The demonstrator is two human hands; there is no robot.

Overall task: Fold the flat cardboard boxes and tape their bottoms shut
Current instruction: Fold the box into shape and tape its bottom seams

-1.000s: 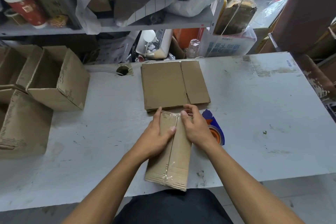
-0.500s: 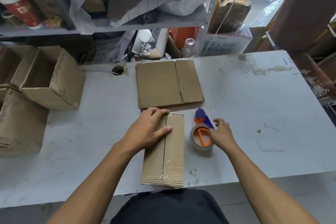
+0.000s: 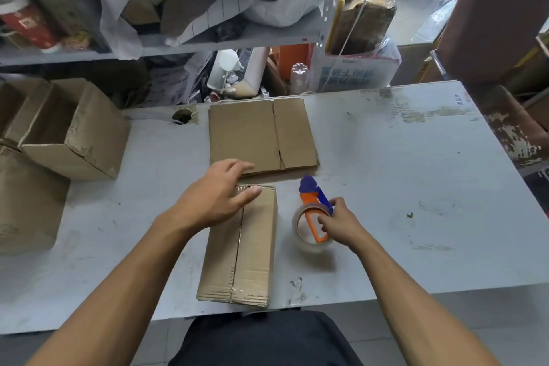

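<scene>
A folded cardboard box (image 3: 240, 252) stands bottom-up at the table's near edge, with clear tape along its centre seam. My left hand (image 3: 218, 194) lies flat on the box's far end, fingers spread and relaxed. To the right of the box stands a roll of clear tape in an orange and blue dispenser (image 3: 313, 217). My right hand (image 3: 338, 221) grips the dispenser's orange handle. A stack of flat cardboard boxes (image 3: 261, 134) lies farther back at the table's middle.
Two folded boxes sit at the left, an open one (image 3: 74, 131) and another (image 3: 26, 202) nearer me. A cable hole (image 3: 181, 116) is behind. The grey table (image 3: 416, 187) stretches right. Cluttered shelves (image 3: 208, 41) stand behind.
My right hand left the box, reached to the tape dispenser and now grips its handle. My left hand stayed on the box's far end, with its fingers now spread wider.
</scene>
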